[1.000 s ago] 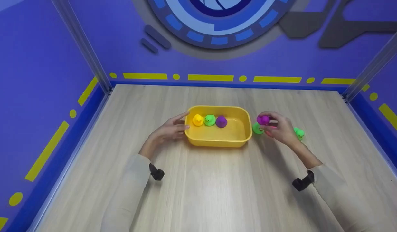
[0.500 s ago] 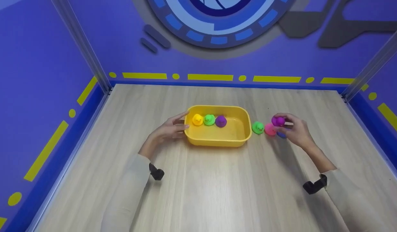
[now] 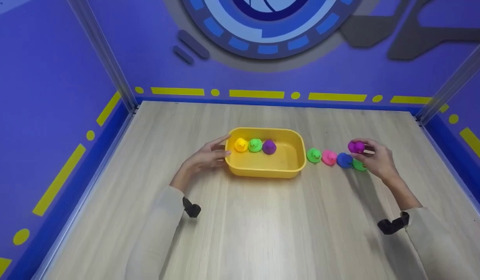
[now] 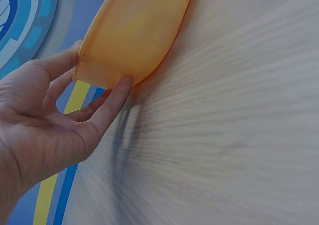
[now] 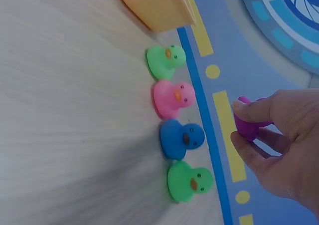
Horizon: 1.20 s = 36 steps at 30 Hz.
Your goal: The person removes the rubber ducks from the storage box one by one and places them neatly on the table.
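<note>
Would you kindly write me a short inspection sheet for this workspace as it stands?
Surface: pale wooden table.
Job's things: yellow tub holding yellow, green and purple ducks; a row of green duck, pink duck, blue duck and second green duck on the table; magenta duck held above the row.
Clutter: nothing seen.
Hands: left hand touches the tub's end with straight fingers; right hand pinches the magenta duck.
Cables: nothing seen.
Surroundings: purple walls with yellow markings.
</note>
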{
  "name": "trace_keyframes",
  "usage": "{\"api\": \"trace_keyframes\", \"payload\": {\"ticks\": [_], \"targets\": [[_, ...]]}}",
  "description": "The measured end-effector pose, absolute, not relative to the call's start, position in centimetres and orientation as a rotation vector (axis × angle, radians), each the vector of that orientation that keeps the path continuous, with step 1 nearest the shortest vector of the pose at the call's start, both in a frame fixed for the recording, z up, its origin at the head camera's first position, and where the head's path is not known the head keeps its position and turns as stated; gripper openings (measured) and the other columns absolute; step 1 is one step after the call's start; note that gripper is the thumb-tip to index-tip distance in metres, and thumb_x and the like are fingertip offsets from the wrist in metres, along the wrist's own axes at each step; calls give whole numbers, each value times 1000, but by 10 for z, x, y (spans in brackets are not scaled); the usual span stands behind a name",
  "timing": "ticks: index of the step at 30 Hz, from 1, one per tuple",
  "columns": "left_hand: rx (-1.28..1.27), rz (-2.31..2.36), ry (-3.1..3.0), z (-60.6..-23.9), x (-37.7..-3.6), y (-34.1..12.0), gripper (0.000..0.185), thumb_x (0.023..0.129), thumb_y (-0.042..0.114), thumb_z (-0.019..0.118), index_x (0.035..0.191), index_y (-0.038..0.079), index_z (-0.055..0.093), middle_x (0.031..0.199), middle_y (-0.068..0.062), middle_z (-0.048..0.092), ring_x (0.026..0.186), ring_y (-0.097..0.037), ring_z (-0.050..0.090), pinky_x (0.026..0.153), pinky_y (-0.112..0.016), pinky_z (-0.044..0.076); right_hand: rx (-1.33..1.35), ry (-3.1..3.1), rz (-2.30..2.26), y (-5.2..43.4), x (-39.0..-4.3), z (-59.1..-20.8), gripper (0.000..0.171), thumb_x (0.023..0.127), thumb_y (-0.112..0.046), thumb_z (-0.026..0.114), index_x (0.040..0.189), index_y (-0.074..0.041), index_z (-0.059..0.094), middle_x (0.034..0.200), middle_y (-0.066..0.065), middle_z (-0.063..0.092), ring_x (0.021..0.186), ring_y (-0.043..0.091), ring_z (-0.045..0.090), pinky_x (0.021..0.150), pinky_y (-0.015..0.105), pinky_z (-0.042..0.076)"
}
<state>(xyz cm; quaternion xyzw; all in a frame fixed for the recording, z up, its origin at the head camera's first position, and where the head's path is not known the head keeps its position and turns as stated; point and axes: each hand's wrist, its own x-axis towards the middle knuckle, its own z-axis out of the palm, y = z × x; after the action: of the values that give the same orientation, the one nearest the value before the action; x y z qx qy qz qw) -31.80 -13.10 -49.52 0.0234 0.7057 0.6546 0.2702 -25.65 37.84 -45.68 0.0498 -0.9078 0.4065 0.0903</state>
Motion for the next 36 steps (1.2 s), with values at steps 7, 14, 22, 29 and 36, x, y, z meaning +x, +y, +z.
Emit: {"api": "trace_keyframes", "payload": {"ticks": [7,14,22,29,36], "targets": [[56,1753,1918,-498,-318,-129,70,100,14,67,159,36,36,157,-15,40,124,-29,62,108,-43,54,51,-2714,1176,402,-252,-461,45,95,-5,71,136,6,57,135,34,57,115,21,60,80,-6,41],[66,1772,1907,-499,-317,-131,70,100,14,66,159,35,36,157,-15,41,125,-29,62,107,-42,54,-28,-2694,1175,416,-249,-469,46,98,-10,69,139,5,55,139,34,55,102,-17,41,83,-6,41],[97,1771,1899,-497,-316,-131,70,101,12,64,160,34,34,156,-16,41,117,-27,64,109,-45,53,-156,-2717,1134,431,-246,-486,45,99,-9,66,140,6,54,136,36,57,116,17,62,82,-5,43],[78,1761,1916,-497,-317,-131,70,101,14,65,159,36,34,157,-15,41,121,-27,63,108,-41,54,-228,-2779,1152,443,-242,-498,50,99,-12,67,142,8,52,141,39,51,129,53,53,77,-6,42],[63,1759,1924,-497,-318,-131,70,100,13,66,159,37,36,157,-13,41,123,-28,63,108,-41,54,-190,-2822,1065,447,-237,-510,47,96,-7,69,137,11,54,133,42,54,122,53,57,72,-6,34]]}}
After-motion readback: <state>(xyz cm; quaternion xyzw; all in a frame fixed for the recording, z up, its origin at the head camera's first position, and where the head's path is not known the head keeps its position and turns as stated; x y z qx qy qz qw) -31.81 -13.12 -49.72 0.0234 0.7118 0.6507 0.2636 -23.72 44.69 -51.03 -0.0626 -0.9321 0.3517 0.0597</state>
